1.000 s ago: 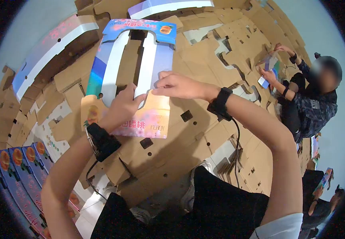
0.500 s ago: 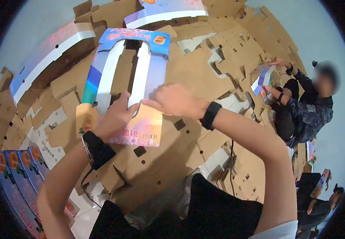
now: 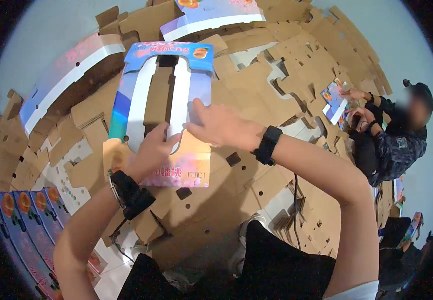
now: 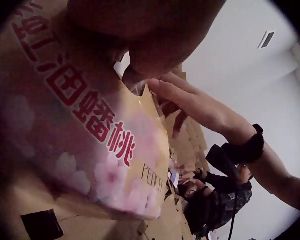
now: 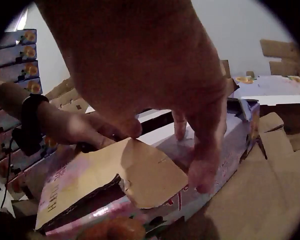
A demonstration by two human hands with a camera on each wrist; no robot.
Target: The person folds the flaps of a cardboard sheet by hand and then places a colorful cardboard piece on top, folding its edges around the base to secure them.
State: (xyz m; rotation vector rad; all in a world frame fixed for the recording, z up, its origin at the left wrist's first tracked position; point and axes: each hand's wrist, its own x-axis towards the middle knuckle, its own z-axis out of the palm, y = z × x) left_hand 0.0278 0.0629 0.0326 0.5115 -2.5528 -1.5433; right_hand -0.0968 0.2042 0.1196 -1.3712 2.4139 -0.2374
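Note:
A printed peach carton (image 3: 196,167) lies in front of the person in the head view, with white inner strips around a long central opening. The left hand (image 3: 152,149) grips the near edge of that opening, its fingers reaching into the slot. At the carton's right near corner, the right hand (image 3: 217,125) has thumb and fingers on the side panel and flap. In the right wrist view, a tan-edged flap (image 5: 152,175) stands slightly raised under the right hand (image 5: 155,70), whose fingers extend down along the carton's side.
Flattened brown cardboard (image 3: 246,95) covers the floor. Printed cartons (image 3: 31,225) stand in a row at the lower left; more printed pieces (image 3: 71,65) lie at the upper left and top. Another person (image 3: 401,135) sits at the right, handling a printed piece.
The right hand's fingers, bunched on the carton a second ago, are now more spread at its right edge. The left hand keeps its grip. The other person's piece has turned.

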